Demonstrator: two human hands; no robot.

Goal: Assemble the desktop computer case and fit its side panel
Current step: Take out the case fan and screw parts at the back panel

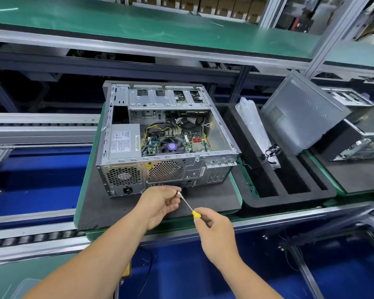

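Open computer case [160, 134] lying on its side on the black foam mat [121, 208], rear face toward the viewer, innards exposed, no cover on top. Side panel [298, 113] propped at a tilt well to the right, against a second chassis [354, 145]. Right hand [216, 231] wrapped round the yellow-handled screwdriver [191, 209]; left hand [160, 203] pinching at the tip, apparently seating a small screw (too tiny to confirm). Hands close together, linked by the thin shaft, just in front of the rear panel.

Best done slowly here: seat the screw square on the bit, keep the shaft in line with the hole, release the pinch only once the thread bites. Light pressure, no forcing, since thin sheet steel strips easily.

Bare stamped metal everywhere, perforated fan grilles, sharp folded edges. Boxy grey power supply [123, 141] at left, green board and round cooler fan [172, 146] in the middle. Soft foam tray [285, 190] and crinkly plastic bag [255, 128] alongside.
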